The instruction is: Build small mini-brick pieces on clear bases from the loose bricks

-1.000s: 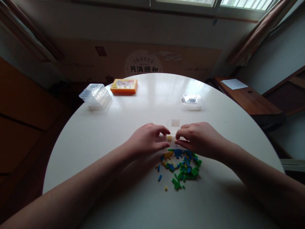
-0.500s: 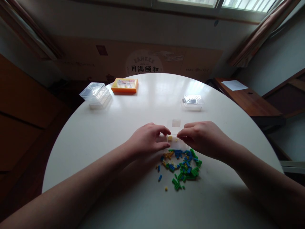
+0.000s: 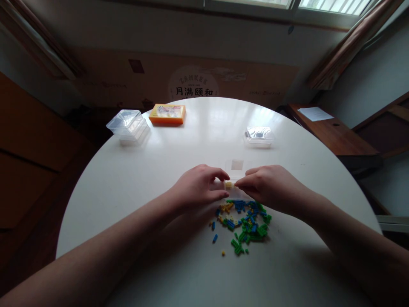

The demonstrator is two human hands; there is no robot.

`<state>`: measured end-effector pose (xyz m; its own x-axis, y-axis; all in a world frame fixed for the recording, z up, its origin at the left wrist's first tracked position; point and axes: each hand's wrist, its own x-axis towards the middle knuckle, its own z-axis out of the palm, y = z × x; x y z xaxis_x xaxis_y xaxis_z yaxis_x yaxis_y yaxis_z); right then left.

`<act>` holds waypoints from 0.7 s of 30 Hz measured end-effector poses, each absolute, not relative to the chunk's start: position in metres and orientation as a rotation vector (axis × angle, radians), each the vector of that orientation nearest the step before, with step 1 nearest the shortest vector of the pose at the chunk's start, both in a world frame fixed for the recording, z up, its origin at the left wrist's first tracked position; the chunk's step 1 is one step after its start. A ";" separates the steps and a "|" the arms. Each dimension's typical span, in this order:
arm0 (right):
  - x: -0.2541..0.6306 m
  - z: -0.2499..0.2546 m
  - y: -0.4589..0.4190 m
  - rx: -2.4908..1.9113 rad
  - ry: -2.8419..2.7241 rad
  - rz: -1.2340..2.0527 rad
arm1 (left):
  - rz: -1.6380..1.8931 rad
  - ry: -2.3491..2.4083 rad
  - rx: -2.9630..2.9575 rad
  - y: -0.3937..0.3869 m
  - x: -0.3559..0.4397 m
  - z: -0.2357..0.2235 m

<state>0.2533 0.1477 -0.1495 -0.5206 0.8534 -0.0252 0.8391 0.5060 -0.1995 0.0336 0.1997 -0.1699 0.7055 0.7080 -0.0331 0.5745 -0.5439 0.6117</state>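
An open clear plastic box (image 3: 238, 194) lies on the table in front of me, its lid folded back with a pale square label (image 3: 237, 164). At its left end, my left hand (image 3: 204, 185) curves thumb and index finger around the edge, gripping it. Yellow building bricks (image 3: 228, 185) sit inside, close to those fingers. My right hand (image 3: 268, 183) reaches in from the right, thumb and fingers pinched on a small pale yellow brick, mostly hidden. Just below the box spreads a pile of green building bricks (image 3: 252, 233), mixed with blue bricks (image 3: 239, 206) and yellow ones.
A few loose bricks lie left of the pile, among them a blue brick (image 3: 215, 238) and a yellow piece (image 3: 223, 253). Farther back on the round white table (image 3: 128, 187) stand stacked clear containers (image 3: 129, 125), an orange box (image 3: 167, 114) and a closed clear box (image 3: 258, 136).
My right hand has shifted slightly left and down, its fingertips closing over the small yellow brick inside the box. My left hand stays at the box's left end.
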 end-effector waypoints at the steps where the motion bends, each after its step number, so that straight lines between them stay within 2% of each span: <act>1: 0.253 -0.149 0.147 -1.495 -2.657 0.290 | 0.285 0.975 2.308 0.200 0.034 -0.170; 21: 0.251 -0.151 0.146 -1.503 -2.688 0.246 | 0.288 0.956 2.316 0.199 0.033 -0.169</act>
